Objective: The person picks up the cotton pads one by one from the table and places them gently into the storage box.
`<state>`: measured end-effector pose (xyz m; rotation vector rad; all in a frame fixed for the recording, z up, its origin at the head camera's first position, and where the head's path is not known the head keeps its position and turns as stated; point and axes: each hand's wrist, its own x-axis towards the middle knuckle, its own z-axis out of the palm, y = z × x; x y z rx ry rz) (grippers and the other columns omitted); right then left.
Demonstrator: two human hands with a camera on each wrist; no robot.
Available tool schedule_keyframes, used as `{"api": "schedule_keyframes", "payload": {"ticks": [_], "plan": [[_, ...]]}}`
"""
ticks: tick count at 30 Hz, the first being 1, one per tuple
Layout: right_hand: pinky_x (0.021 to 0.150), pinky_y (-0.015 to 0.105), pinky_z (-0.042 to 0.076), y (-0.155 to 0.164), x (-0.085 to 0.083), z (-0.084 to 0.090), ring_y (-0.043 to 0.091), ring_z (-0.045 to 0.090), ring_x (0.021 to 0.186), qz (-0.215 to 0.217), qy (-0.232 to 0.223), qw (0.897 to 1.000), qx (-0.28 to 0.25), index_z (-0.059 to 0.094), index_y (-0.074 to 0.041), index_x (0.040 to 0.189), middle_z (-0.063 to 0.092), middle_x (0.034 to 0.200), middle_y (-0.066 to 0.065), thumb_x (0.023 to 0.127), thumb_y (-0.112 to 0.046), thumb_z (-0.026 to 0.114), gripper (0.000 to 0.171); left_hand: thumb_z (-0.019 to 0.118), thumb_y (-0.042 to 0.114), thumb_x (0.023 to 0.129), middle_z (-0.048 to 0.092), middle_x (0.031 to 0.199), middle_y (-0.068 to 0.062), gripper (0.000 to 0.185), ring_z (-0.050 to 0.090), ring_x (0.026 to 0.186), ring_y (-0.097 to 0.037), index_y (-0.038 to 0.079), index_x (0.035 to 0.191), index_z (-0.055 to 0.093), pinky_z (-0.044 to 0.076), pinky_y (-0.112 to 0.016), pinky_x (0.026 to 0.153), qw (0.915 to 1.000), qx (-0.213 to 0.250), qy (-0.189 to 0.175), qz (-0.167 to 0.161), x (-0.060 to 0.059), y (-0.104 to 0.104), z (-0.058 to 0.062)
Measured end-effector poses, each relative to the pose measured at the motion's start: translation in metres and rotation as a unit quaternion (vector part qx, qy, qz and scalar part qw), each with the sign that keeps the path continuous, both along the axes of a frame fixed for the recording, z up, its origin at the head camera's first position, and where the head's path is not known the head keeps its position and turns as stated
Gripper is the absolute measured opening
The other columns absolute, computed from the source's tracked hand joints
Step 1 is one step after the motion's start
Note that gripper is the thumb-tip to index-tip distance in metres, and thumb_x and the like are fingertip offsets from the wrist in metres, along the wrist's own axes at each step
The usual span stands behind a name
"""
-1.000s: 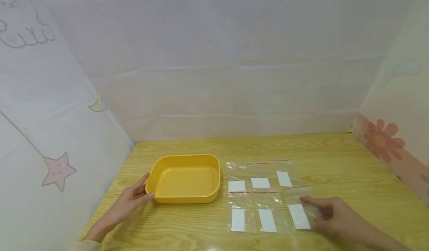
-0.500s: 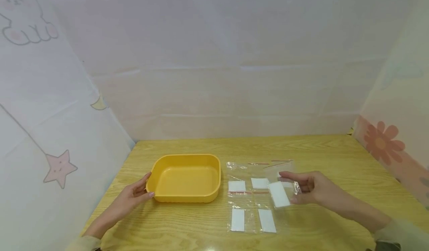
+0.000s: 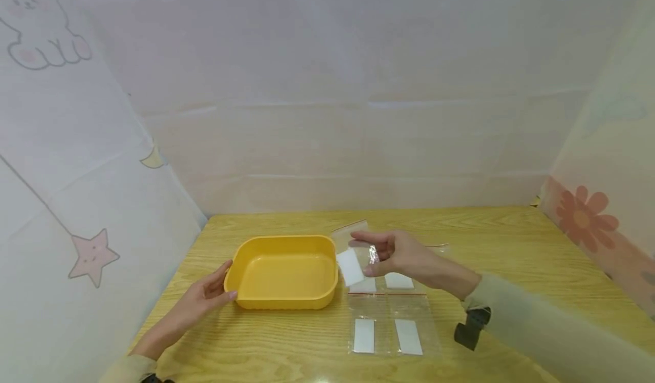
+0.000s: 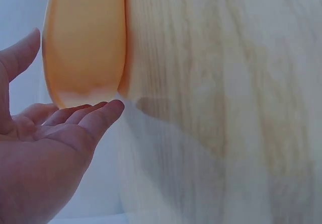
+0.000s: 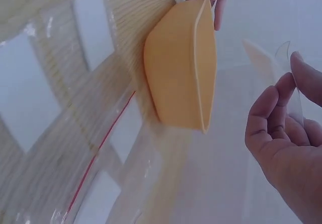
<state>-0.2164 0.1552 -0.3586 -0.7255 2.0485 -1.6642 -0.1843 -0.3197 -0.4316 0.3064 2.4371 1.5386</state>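
In the head view my right hand (image 3: 404, 257) pinches the edge of a clear zip bag (image 3: 351, 267) with a white rectangular piece inside. That bag hangs beside the right rim of a yellow plastic tray (image 3: 281, 303), above the other bags. The right wrist view shows thumb and fingertips of the right hand (image 5: 289, 133) on the held bag (image 5: 261, 58). My left hand (image 3: 202, 300) touches the tray's left end. Seen from the left wrist, the fingers of the left hand (image 4: 55, 143) are extended against the tray (image 4: 85, 43), thumb apart from it.
On the wooden table (image 3: 266, 343) several more zip bags with white pieces lie right of the tray, including one front bag (image 3: 364, 336) and another front bag (image 3: 409, 337). The right hand partly covers the back row. Printed cloth walls (image 3: 327, 144) enclose the table's back and sides.
My right hand has lifted the front right zip bag from the table and carried it left, up to the tray's right rim. The left hand has stayed at the tray.
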Motion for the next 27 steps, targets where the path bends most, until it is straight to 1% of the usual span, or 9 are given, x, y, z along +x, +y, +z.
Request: {"api": "schedule_keyframes", "payload": {"ticks": [7, 12, 15, 17, 19, 20, 22, 25, 27], "plan": [[0.068, 0.025, 0.04, -0.054, -0.017, -0.004, 0.017, 0.033, 0.076, 0.011, -0.017, 0.999, -0.029, 0.045, -0.006, 0.16, 0.056, 0.154, 0.013, 0.091, 0.001, 0.081, 0.078, 0.07, 0.024, 0.105, 0.025, 0.17, -0.017, 0.088, 0.036, 0.15, -0.042, 0.014, 0.171, 0.012, 0.048, -0.035, 0.11, 0.998, 0.038, -0.046, 0.021, 0.0, 0.003, -0.007], [0.078, 0.028, 0.047, -0.084, -0.027, -0.008, 0.017, 0.051, 0.085, 0.008, -0.038, 0.998, -0.041, 0.045, -0.007, 0.16, 0.058, 0.152, 0.011, 0.091, 0.002, 0.08, 0.078, 0.07, 0.02, 0.104, 0.017, 0.172, -0.016, 0.09, 0.034, 0.151, -0.043, 0.013, 0.171, 0.011, 0.048, -0.033, 0.109, 0.9974, 0.054, -0.045, 0.014, -0.001, 0.005, -0.006], [0.087, 0.029, 0.053, -0.099, -0.033, -0.014, 0.023, 0.062, 0.112, 0.01, -0.042, 0.998, -0.042, 0.045, -0.007, 0.161, 0.058, 0.153, 0.011, 0.093, 0.001, 0.079, 0.076, 0.071, 0.02, 0.104, 0.013, 0.173, -0.015, 0.091, 0.032, 0.151, -0.043, 0.012, 0.171, 0.011, 0.048, -0.031, 0.109, 0.9969, 0.061, -0.048, 0.013, -0.001, 0.005, -0.006], [0.095, 0.031, 0.055, -0.109, -0.037, -0.019, 0.03, 0.054, 0.135, 0.011, -0.054, 0.997, -0.048, 0.044, -0.005, 0.16, 0.056, 0.154, 0.012, 0.093, 0.002, 0.078, 0.076, 0.071, 0.021, 0.104, 0.013, 0.173, -0.015, 0.091, 0.032, 0.151, -0.043, 0.012, 0.171, 0.011, 0.048, -0.03, 0.109, 0.9965, 0.063, -0.052, 0.015, 0.0, 0.006, -0.005], [0.102, 0.035, 0.055, -0.119, -0.04, -0.024, 0.034, 0.037, 0.151, 0.008, -0.068, 0.996, -0.051, 0.045, -0.004, 0.16, 0.055, 0.154, 0.013, 0.093, 0.002, 0.078, 0.075, 0.072, 0.022, 0.103, 0.012, 0.173, -0.015, 0.091, 0.032, 0.151, -0.043, 0.012, 0.171, 0.011, 0.048, -0.031, 0.109, 0.996, 0.065, -0.058, 0.02, 0.0, 0.005, -0.004], [0.103, 0.037, 0.055, -0.123, -0.042, -0.027, 0.035, 0.039, 0.15, 0.005, -0.077, 0.996, -0.054, 0.045, -0.004, 0.16, 0.055, 0.155, 0.013, 0.093, 0.002, 0.078, 0.075, 0.072, 0.021, 0.103, 0.013, 0.173, -0.015, 0.091, 0.032, 0.151, -0.043, 0.012, 0.171, 0.011, 0.048, -0.031, 0.109, 0.9958, 0.065, -0.06, 0.022, 0.0, 0.005, -0.004], [0.101, 0.04, 0.056, -0.132, -0.044, -0.032, 0.032, 0.052, 0.141, -0.004, -0.096, 0.993, -0.062, 0.046, -0.002, 0.159, 0.054, 0.155, 0.015, 0.092, 0.003, 0.078, 0.074, 0.072, 0.022, 0.103, 0.013, 0.173, -0.015, 0.091, 0.032, 0.151, -0.043, 0.013, 0.171, 0.012, 0.049, -0.032, 0.109, 0.9957, 0.064, -0.063, 0.026, 0.0, 0.005, -0.004], [0.093, 0.036, 0.059, -0.144, -0.045, -0.038, 0.022, 0.069, 0.112, -0.021, -0.118, 0.99, -0.071, 0.047, 0.0, 0.158, 0.054, 0.155, 0.016, 0.092, 0.004, 0.078, 0.073, 0.074, 0.023, 0.102, 0.013, 0.173, -0.015, 0.092, 0.032, 0.151, -0.042, 0.013, 0.171, 0.012, 0.048, -0.033, 0.109, 0.9954, 0.064, -0.065, 0.03, 0.0, 0.005, -0.004], [0.086, 0.032, 0.06, -0.151, -0.044, -0.041, 0.016, 0.07, 0.093, -0.035, -0.13, 0.988, -0.078, 0.047, 0.001, 0.157, 0.054, 0.155, 0.017, 0.092, 0.005, 0.078, 0.072, 0.075, 0.025, 0.101, 0.013, 0.173, -0.014, 0.094, 0.032, 0.152, -0.042, 0.013, 0.171, 0.013, 0.048, -0.033, 0.109, 0.9954, 0.063, -0.065, 0.031, 0.0, 0.005, -0.004]]}}
